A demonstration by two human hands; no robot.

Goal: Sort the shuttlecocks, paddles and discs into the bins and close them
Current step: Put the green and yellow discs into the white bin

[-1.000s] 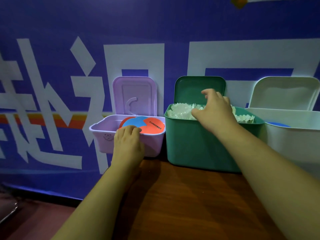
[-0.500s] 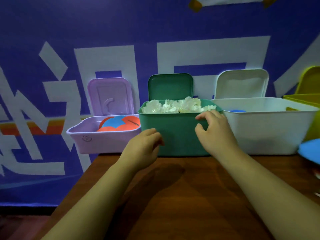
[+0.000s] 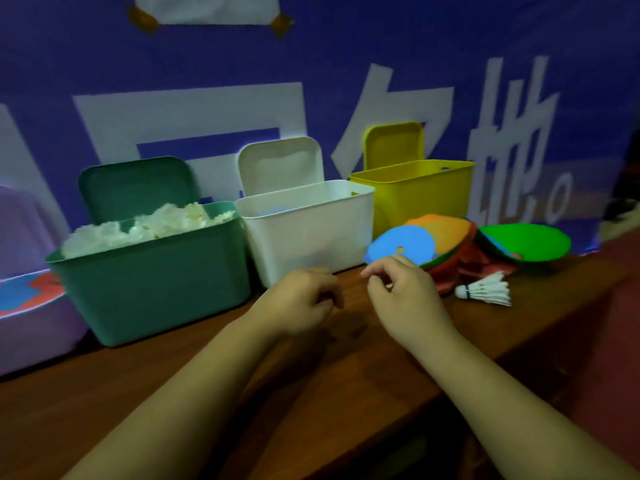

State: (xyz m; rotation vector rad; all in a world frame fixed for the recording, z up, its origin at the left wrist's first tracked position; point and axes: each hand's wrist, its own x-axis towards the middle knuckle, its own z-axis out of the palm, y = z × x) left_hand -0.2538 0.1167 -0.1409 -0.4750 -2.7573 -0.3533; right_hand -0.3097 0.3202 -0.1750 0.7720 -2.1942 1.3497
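Loosely curled fingers on left hand (image 3: 304,299) and right hand (image 3: 407,299), grasping nothing, over table (image 3: 346,375).
Single shuttlecock (image 3: 485,291) on its side on table, near right hand, untouched: long axis left-right, cork toward hand, feathers away; beside disc pile (image 3: 401,244); green bin (image 3: 156,282) heaped, lid up.

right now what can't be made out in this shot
Head view only:
yellow bin: its front wall hides whatever is inside.
white bin: just a blue glint above the rim; the wall hides the rest.
purple bin: cut off by the left edge.
pile of discs and paddles: overlapping and blurred, so no count.
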